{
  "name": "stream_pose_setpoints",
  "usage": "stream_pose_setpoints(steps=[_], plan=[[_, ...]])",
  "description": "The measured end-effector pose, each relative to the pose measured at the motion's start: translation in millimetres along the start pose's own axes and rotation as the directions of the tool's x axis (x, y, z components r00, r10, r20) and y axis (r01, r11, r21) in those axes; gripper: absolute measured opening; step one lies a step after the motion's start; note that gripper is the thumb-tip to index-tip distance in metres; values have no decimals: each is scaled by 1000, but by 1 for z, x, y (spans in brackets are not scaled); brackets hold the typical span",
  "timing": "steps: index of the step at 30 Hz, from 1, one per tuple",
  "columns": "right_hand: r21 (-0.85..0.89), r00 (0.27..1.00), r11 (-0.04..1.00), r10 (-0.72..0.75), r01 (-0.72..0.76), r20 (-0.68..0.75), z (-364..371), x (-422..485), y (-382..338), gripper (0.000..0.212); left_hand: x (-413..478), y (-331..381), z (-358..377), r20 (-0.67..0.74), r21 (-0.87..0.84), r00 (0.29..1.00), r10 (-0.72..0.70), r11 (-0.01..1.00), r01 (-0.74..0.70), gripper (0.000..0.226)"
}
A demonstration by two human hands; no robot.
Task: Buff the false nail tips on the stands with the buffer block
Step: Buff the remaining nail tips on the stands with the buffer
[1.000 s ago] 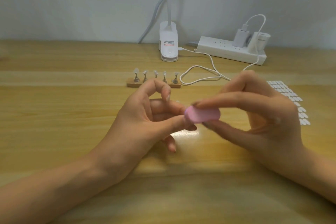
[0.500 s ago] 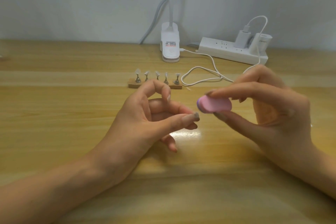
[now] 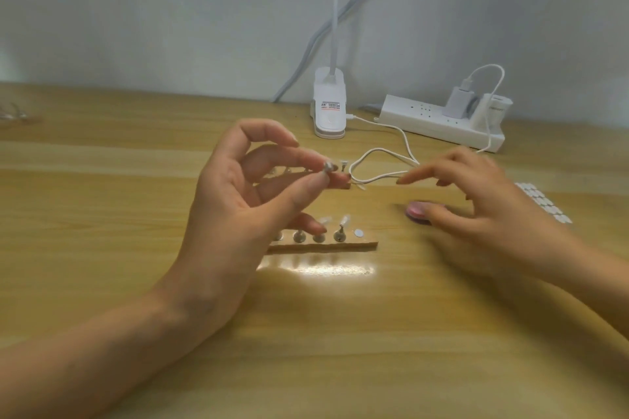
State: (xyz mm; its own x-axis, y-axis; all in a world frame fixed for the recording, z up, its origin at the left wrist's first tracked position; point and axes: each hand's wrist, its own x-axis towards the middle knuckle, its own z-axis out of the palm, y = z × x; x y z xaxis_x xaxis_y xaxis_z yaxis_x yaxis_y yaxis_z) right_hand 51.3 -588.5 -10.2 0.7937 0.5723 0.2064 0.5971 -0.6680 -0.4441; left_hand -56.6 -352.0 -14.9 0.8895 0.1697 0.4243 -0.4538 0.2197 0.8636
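Tabletop [image 3: 102, 214], left hand [image 3: 235, 214] pinches 1 stand [image 3: 328, 167] (aloft), right hand [image 3: 493, 214] at buffer [image 3: 416, 209]

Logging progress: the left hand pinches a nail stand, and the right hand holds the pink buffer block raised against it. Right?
Not quite. The head view shows the pink buffer block lying on the table by the thumb of the right hand, not raised. The left hand does pinch a nail stand.
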Motion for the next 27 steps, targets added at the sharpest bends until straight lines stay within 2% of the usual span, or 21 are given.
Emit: stream_pose_setpoints(steps=[3,6,11,15,17,19,21,23,25,27], plan=[[-123,997,990,-71,75,34,-9,21,-10,29,4,-3,-5,-29,7,1000,3,1000,-3,34],[-237,993,967,-68,90,100,2,47,-14,31,4,-6,-8,-39,37,999,-8,999,9,36],[-191,992,974,-126,123,-1,27,71,-8,15,3,-7,-11,-42,114,999,3,994,2,34],[-194,990,971,-137,138,17,28,72,-8,6,5,-5,-13,-32,141,999,25,990,-21,36],[-132,991,982,-134,134,9,22,68,-11,6,5,-3,-11,-35,136,999,34,990,-29,35],[59,993,991,-119,118,3,11,62,-19,7,3,-1,-8,-24,120,999,26,993,-23,35],[334,994,938,-107,88,39,-1,53,-34,17,-1,1,-3,10,98,1000,-3,995,2,35],[507,991,856,-133,102,26,-8,40,-47,20,-7,1,2,30,36,997,-69,997,68,33],[479,971,845,-216,237,-99,-7,26,-58,15,-13,0,6,34,-87,986,-165,982,167,33],[270,905,875,-333,401,-265,-3,14,-65,9,-17,0,10,25,-192,967,-252,948,252,35]])
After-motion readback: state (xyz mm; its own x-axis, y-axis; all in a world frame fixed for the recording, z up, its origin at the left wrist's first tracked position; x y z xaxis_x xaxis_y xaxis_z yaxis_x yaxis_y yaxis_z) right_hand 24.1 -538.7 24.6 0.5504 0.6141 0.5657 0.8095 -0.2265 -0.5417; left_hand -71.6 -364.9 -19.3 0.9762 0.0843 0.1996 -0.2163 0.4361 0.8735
